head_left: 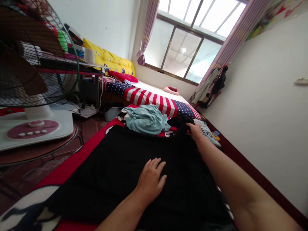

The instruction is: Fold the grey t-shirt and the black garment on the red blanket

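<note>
A large black garment [108,170] lies spread over a red patterned cover [60,170]. My left hand [151,178] rests on the middle of the black cloth, fingers stretched out and holding nothing. Farther off to the right, my right hand [193,128] grips a bunched part of black cloth [180,123] at the garment's far right corner. Whether that bunch belongs to the spread garment I cannot tell. Beyond the far edge sits a crumpled light-blue garment [146,118]. A folded grey garment with dark lettering [208,133] is just right of my right hand.
A fan [36,122] stands on a round stool at the left. Behind it is a cluttered desk [72,69]. A bed with a stars-and-stripes sheet [149,98] lies beneath the window. Clothes [211,85] hang by the right wall [264,86].
</note>
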Tool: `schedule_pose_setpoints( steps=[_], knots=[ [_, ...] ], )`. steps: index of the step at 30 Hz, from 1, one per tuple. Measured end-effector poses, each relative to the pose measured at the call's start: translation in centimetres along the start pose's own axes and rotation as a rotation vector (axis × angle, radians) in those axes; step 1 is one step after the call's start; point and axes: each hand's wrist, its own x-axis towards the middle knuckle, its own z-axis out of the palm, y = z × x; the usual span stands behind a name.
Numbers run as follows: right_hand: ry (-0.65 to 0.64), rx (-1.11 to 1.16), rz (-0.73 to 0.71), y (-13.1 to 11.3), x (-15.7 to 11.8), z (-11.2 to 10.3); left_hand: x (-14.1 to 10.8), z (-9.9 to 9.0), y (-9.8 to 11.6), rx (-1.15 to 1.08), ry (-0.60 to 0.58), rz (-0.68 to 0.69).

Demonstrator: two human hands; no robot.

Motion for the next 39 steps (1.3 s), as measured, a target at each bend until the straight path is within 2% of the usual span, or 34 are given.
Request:
schedule_pose_setpoints(
  steps=[4, 7, 9, 12, 13, 14, 15, 18, 19, 21, 23, 26, 29, 32, 36, 39],
  knots=[
    [-0.003, 0.103, 0.066, -3.0, -4.6, -4.5, 0.4, 0.0, -0.6, -0.07, 0.14, -0.031],
    [-0.084, 0.161, 0.086, -2.1, -10.4, -6.7, 0.3, -0.8, -0.8, -0.064, 0.214, -0.007],
    [-0.228, 0.133, 0.11, 0.2, -14.8, -7.9, 0.2, -1.8, -1.0, -0.007, 0.231, 0.017],
    [-0.671, -0.088, 0.211, 4.3, -19.8, -9.5, 0.7, -4.0, -2.1, 0.143, 0.203, 0.044],
    [-0.741, -0.151, 0.223, 5.4, -20.6, -10.0, 1.1, -4.8, -2.8, 0.21, 0.179, 0.05],
    [-0.739, -0.193, 0.224, 6.1, -20.9, -10.4, 1.8, -5.6, -3.6, 0.284, 0.153, 0.049],
    [-0.663, -0.209, 0.211, 6.5, -20.7, -10.7, 2.6, -6.4, -4.6, 0.363, 0.127, 0.041],
    [-0.299, -0.17, 0.184, 6.2, -18.3, -10.5, 5.5, -9.0, -7.6, 0.603, 0.017, -0.009],
    [-0.236, -0.153, 0.191, 5.9, -17.2, -10.1, 6.4, -9.8, -8.6, 0.656, -0.029, -0.014],
    [-0.209, -0.16, 0.225, 5.3, -15.6, -8.6, 8.0, -11.2, -10.3, 0.711, -0.114, -0.001],
    [-0.239, -0.234, 0.229, 5.2, -14.7, -6.7, 9.0, -12.2, -11.8, 0.744, -0.183, 0.031],
    [-0.297, -0.476, 0.108, 5.8, -15.0, -3.9, 9.7, -12.8, -13.4, 0.835, -0.229, 0.104],
    [-0.274, -0.739, -0.005, 6.4, -16.6, -2.1, 9.9, -12.6, -13.9, 0.886, -0.194, 0.151],
    [-0.189, -0.832, -0.096, 6.6, -18.2, -1.6, 9.8, -12.5, -13.6, 0.906, -0.168, 0.159],
    [-0.095, -0.757, -0.233, 7.1, -19.1, -2.7, 9.5, -13.3, -12.8, 0.91, -0.178, 0.203],
    [0.018, -0.505, -0.202, 7.0, -18.9, -4.6, 9.0, -14.7, -12.3, 0.91, -0.199, 0.205]
  ],
)
